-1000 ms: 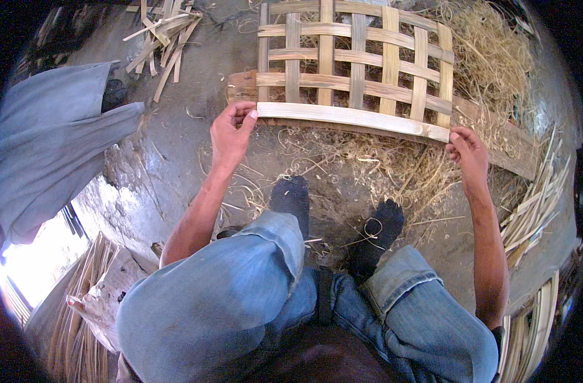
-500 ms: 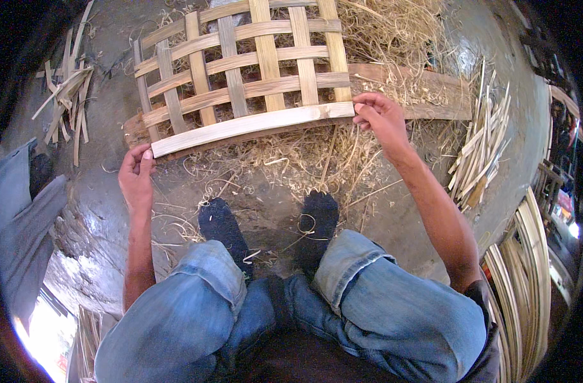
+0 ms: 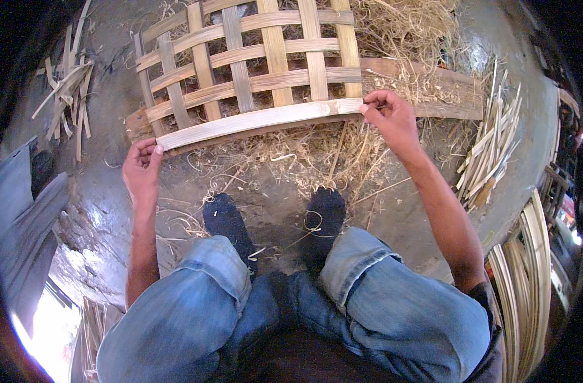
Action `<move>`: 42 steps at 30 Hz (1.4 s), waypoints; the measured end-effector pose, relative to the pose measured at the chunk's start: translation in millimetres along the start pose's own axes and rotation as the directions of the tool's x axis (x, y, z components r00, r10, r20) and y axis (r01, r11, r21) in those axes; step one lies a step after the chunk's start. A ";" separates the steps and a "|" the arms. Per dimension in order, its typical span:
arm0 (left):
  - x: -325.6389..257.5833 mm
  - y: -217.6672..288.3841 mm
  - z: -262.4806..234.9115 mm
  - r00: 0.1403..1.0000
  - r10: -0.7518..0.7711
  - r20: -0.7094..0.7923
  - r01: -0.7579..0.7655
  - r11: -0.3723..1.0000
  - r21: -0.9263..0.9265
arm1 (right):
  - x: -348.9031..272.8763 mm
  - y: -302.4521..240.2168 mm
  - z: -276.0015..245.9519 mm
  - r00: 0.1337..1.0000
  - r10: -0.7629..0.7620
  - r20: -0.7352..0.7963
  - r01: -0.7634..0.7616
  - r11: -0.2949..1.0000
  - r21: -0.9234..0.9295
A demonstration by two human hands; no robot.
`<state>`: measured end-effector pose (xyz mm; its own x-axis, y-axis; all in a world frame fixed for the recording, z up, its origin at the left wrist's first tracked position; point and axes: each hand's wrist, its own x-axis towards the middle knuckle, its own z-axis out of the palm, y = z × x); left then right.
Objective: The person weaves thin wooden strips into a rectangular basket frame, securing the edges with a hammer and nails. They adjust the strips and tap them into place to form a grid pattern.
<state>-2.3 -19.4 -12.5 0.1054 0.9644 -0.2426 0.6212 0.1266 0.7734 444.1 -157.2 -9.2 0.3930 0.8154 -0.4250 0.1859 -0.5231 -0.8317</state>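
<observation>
Your left hand point(image 3: 142, 167) pinches the left end of the bamboo strip point(image 3: 259, 119), and your right hand point(image 3: 388, 115) grips its right end. The strip lies across the frame's upper middle, along the near edge of the woven mat point(image 3: 253, 64), its long axis running left to right, slightly rising rightward.

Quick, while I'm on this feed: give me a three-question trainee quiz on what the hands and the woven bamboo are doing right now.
1. True or false: the left hand and the right hand hold opposite ends of the same bamboo strip.
2. Where does that strip lie on the woven mat? A) at the edge nearest the person B) at the far edge C) across the middle
3. Fill in: a loose bundle of bamboo strips lies on the floor to the person's ____.

Key: 1 true; 2 A; 3 right.
</observation>
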 end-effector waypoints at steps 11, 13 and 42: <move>-0.2 1.7 1.7 0.999 -0.024 -0.022 0.026 0.995 0.095 | 2.3 -2.8 1.3 0.997 0.067 0.036 -0.064 0.996 -0.060; 1.3 3.4 1.9 1.000 -0.024 -0.017 0.026 0.995 0.098 | 2.0 -5.7 1.1 0.997 0.071 0.027 -0.070 0.996 -0.049; -2.5 1.7 1.6 0.998 0.028 -0.047 -0.025 0.998 0.065 | 3.9 -8.6 -1.7 0.996 0.084 0.015 -0.084 0.996 -0.040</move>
<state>-0.2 -22.0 -11.4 0.0860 0.9774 -0.1930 0.6674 0.0873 0.7396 445.6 -150.0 -3.2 0.3940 0.7719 -0.4989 0.1884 -0.5991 -0.7782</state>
